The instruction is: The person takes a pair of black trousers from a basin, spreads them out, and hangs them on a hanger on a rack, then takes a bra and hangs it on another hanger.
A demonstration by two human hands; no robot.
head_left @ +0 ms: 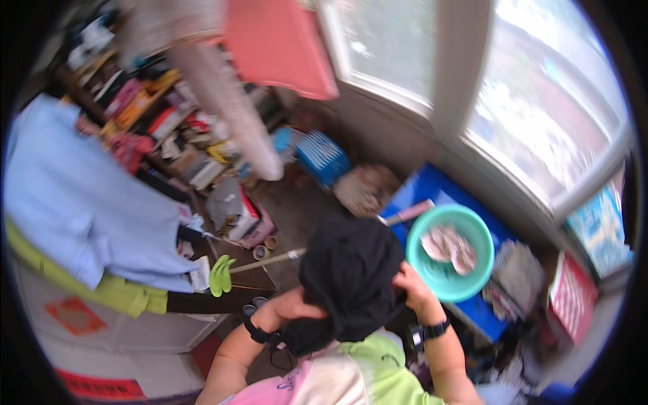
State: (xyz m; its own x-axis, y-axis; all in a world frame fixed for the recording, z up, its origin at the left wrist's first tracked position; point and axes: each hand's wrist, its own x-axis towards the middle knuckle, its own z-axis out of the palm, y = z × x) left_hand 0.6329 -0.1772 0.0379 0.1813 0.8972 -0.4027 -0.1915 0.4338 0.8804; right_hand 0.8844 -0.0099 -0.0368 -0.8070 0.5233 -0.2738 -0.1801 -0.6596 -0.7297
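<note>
A bunched black cloth garment (351, 273) hangs in front of my chest, gathered in dark folds; its exact kind cannot be made out. My left hand (300, 307) grips its left side, with the fingertips lost in the fabric. On the opposite side, my right hand (410, 285) is closed on the garment's edge, fingers curled into the cloth. Just right of that hand, a turquoise basin (487, 246) holds a pale pink and white cloth (449, 248). Both wrists wear black bands.
The basin rests on a blue surface (432, 182) below the window (540, 101). Light blue clothing (88, 196) and a coral cloth (277, 47) hang left and ahead. Cluttered shelves (145, 101) stand far left; green slippers (219, 275) lie near a wooden stick (266, 260).
</note>
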